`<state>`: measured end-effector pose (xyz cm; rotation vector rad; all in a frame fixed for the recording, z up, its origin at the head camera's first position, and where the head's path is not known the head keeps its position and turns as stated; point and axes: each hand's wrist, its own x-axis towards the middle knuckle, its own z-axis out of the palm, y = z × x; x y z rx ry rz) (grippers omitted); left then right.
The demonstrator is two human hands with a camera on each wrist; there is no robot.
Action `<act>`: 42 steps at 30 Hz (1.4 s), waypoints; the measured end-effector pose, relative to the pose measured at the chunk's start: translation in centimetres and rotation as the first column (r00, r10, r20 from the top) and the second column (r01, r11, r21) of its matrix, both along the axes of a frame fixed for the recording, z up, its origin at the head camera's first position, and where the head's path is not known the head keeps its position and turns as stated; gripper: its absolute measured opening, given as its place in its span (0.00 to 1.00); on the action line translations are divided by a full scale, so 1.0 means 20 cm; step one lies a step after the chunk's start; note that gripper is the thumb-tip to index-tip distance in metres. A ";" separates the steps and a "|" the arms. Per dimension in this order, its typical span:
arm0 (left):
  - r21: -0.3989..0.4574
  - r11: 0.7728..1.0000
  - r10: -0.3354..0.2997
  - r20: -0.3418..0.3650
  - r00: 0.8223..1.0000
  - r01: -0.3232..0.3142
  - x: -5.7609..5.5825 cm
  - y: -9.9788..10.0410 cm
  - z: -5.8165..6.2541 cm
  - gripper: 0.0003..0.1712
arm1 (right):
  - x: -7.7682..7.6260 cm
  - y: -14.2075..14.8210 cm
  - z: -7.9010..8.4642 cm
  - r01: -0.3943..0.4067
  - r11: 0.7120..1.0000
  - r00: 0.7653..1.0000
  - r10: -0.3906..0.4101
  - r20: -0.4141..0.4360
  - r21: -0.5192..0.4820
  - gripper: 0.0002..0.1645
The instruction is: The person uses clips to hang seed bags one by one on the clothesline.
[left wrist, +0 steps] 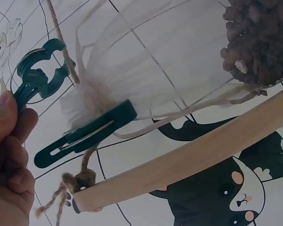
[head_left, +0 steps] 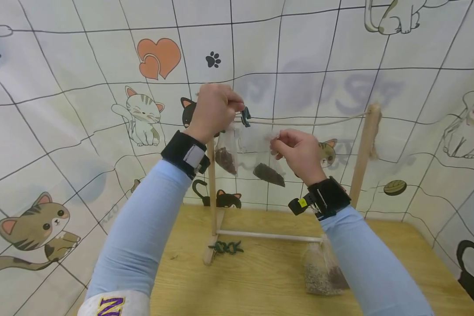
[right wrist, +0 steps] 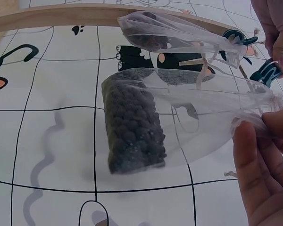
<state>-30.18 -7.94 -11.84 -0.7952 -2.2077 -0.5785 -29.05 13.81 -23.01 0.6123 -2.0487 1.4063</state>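
Observation:
My left hand (head_left: 217, 109) pinches the handle end of a dark green clothespin (left wrist: 35, 77) between thumb and finger. In the left wrist view the clothespin's jaws are right at the cord (head_left: 320, 124). My right hand (head_left: 298, 151) pinches the gathered top of a sheer mesh pouch (right wrist: 198, 136), just right of the clothespin and below the cord. Dark, round pellets (right wrist: 134, 125) fill its bottom. Left of it hangs another sheer pouch (head_left: 226, 159) with reddish-brown chunks, fixed to the cord by a second green clothespin (left wrist: 92, 134).
A wooden frame has two posts (head_left: 364, 153), the cord tied between them and a low crossbar (head_left: 268, 236). On the wooden table (head_left: 256, 281), several green clothespins (head_left: 226, 248) lie by the left foot. Filled pouches (head_left: 320, 272) sit at right, partly behind my right forearm.

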 end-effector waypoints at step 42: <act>-0.248 0.967 0.033 0.348 0.937 0.058 0.01 -0.02 0.02 0.20 | -0.08 -0.20 0.12 -0.041 0.999 0.998 0.042 0.036 -0.013 0.10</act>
